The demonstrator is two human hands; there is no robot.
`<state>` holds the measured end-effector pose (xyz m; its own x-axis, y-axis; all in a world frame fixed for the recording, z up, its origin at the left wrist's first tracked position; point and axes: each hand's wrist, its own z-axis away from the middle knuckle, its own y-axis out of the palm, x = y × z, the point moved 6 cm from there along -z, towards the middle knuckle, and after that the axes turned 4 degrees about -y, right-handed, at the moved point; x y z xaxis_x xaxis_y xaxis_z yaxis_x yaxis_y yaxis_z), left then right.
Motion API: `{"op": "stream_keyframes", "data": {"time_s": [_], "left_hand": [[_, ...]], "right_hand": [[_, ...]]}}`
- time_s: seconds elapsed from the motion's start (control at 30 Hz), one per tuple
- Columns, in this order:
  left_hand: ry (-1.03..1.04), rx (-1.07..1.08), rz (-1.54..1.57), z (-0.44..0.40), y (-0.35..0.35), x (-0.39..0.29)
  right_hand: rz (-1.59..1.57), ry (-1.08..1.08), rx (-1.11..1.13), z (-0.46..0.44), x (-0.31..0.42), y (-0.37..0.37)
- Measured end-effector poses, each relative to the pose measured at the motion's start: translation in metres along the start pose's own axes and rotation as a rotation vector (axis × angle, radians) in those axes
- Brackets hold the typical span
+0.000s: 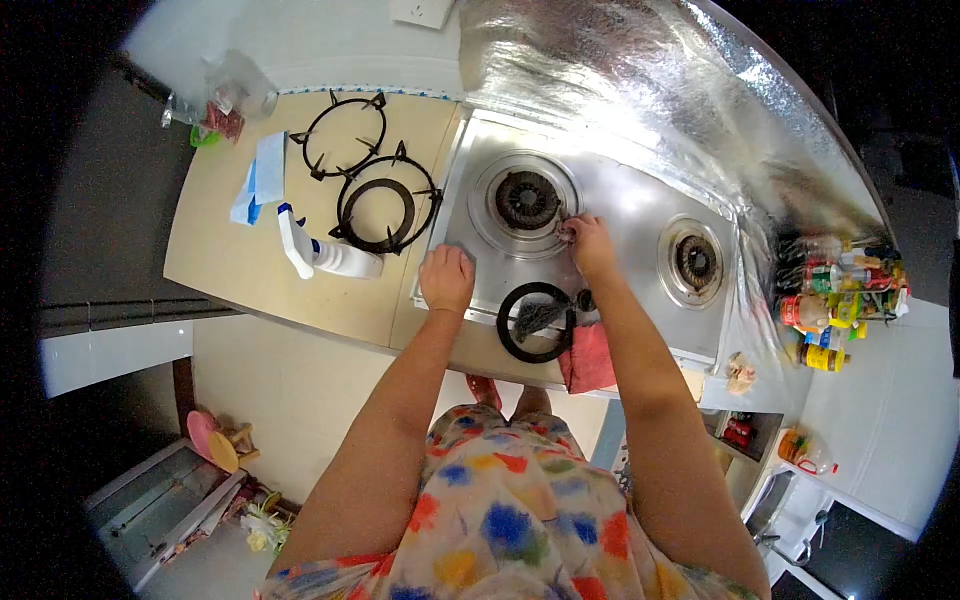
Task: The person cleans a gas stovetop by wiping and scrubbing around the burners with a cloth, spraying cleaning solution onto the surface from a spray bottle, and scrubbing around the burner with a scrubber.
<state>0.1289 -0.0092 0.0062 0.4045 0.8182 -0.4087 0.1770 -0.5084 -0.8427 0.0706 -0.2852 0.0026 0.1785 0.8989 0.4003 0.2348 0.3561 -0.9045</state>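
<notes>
My left hand [446, 278] rests as a closed fist on the stove's left front edge, with nothing visible in it. Beside the right rim of the left burner [527, 200], my right hand [592, 245] has its fingers pinched around something small and greyish that I cannot make out. Both hands are over the steel gas stove [620, 205]. Between my forearms, a black ring [507, 330] lies at the front edge, with a dark grey mesh-like clump [540, 315] inside it. A red cloth [588, 358] hangs over the edge next to the ring.
On the left counter are two black pan supports [385, 130], a dark ring [350, 205], a white spray bottle [345, 260] and a blue cloth [268, 170]. The right burner [694, 262] is bare. Several bottles [825, 310] stand far right; foil [620, 70] lines the back wall.
</notes>
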Motion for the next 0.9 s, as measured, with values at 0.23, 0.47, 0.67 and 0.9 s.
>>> {"op": "stream_keyframes", "data": {"time_s": [0.23,0.47,0.67,0.9], "left_hand": [[-0.002,0.016,-0.011,0.002,0.004,0.002],[-0.039,0.15,-0.023,-0.001,0.003,-0.001],[-0.011,0.028,-0.004,0.002,0.003,0.002],[-0.027,0.063,-0.049,0.0,0.008,0.004]], "right_hand": [[-0.017,0.077,0.299,0.016,0.06,0.007],[-0.078,-0.079,0.22,0.003,0.119,0.048],[0.115,-0.083,0.284,0.002,0.113,0.043],[0.16,-0.038,0.291,0.009,0.042,0.004]]}}
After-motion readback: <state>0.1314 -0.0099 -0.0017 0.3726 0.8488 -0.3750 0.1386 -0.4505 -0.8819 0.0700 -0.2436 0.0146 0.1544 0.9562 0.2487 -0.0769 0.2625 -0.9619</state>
